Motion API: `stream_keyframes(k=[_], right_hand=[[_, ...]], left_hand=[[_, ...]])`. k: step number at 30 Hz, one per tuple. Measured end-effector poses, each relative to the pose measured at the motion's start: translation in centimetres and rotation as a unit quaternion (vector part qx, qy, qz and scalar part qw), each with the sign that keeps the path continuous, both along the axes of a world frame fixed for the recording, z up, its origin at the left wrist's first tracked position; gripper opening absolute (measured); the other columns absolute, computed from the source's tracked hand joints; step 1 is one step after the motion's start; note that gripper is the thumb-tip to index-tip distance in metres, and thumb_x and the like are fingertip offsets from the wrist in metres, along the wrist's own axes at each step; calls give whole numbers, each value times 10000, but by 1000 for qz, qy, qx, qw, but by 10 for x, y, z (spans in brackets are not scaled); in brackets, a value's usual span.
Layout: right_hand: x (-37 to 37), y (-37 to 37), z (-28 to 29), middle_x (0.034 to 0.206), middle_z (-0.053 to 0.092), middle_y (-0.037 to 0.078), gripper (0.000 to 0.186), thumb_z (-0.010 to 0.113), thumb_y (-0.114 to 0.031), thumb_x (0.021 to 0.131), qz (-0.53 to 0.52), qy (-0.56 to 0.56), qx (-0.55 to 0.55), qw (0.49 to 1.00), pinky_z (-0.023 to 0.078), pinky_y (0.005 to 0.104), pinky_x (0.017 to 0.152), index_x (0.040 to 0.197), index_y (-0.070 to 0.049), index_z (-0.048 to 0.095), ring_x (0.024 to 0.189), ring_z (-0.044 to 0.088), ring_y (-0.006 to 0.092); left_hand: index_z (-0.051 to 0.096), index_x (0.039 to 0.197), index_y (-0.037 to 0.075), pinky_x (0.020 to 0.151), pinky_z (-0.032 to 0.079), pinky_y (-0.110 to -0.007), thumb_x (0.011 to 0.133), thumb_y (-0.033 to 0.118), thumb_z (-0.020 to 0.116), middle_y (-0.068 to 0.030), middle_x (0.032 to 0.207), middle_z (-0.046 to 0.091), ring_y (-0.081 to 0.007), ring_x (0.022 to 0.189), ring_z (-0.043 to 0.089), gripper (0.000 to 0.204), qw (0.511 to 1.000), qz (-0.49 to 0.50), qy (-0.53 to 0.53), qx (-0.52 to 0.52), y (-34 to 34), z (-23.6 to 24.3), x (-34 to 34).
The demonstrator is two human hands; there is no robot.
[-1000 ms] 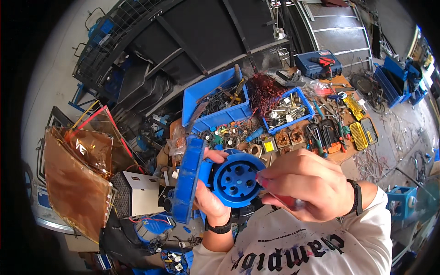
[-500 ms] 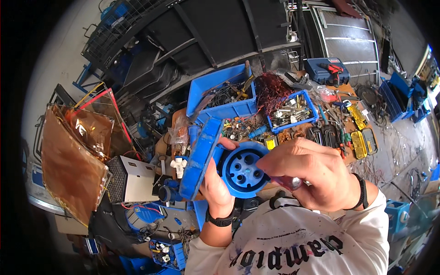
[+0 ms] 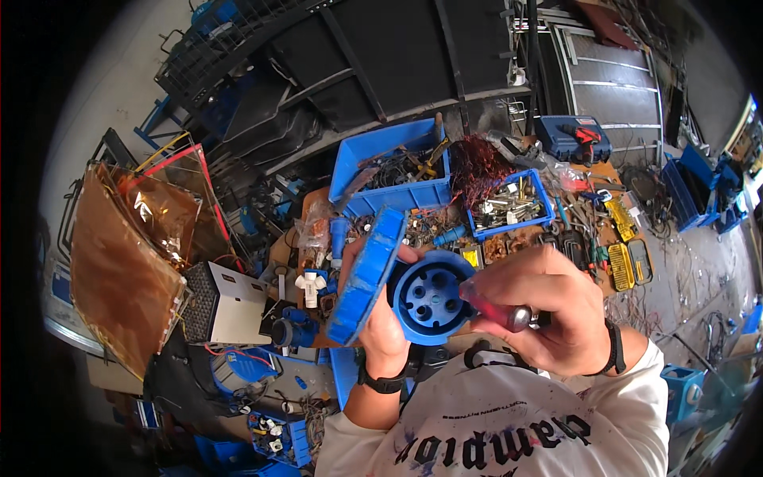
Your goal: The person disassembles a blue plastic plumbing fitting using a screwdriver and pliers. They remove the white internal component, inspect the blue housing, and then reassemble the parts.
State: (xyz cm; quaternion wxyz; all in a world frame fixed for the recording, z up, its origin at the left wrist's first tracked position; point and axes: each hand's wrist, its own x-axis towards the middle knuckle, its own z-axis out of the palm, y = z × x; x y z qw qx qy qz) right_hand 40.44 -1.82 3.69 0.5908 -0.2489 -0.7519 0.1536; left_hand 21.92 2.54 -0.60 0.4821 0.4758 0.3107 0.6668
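A blue round industrial socket [image 3: 433, 298] with several holes in its face is held up in front of my chest, its hinged lid [image 3: 369, 274] standing open on the left. My left hand [image 3: 385, 330] is closed round it from behind, partly hidden by the lid. In my right hand [image 3: 568, 306], somewhat blurred, is a screwdriver with a red handle [image 3: 499, 308] and a metal end. The fingers of that hand are curled round the handle beside the right rim of the socket. The screwdriver's tip cannot be made out.
Beyond my hands, a cluttered bench carries a large blue bin [image 3: 389, 175] of scrap, a shallow blue tray [image 3: 513, 203] of bolts, copper wire [image 3: 485, 163] and hand tools. At left stand a white box [image 3: 238, 306] and brown sheets [image 3: 119, 270]. Another blue socket [image 3: 294, 330] lies near the white box.
My right hand has drawn slightly back from the socket's face, baring more of its holes and more of the red handle. The view has shifted a little.
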Motion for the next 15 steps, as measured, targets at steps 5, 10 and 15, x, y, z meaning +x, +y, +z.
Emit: stream_keyframes(k=[5,10,15], right_hand=[[3,-1,0,1097,628,162,445,603,160,705,85,-11,-33,996,538,404,797,1111,-23,600,929,652,325],[5,-14,-1,1158,590,147,351,756,16,708,-25,-74,13,997,533,383,730,1033,-78,661,921,642,312],[0,-12,-16,1076,645,169,218,737,-57,777,-8,-11,102,995,583,376,775,986,-16,692,955,671,340]], left_hand=[[532,1231,18,810,524,-380,942,670,412,-103,957,586,-250,917,605,723,999,-2,48,16,-2,-3,-2],[511,1258,8,820,522,-396,959,628,411,-117,977,583,-270,929,603,695,993,21,76,88,-3,-11,-5],[442,1246,-60,858,514,-374,740,764,638,-109,995,632,-230,925,646,986,997,34,19,66,-3,-13,-1]])
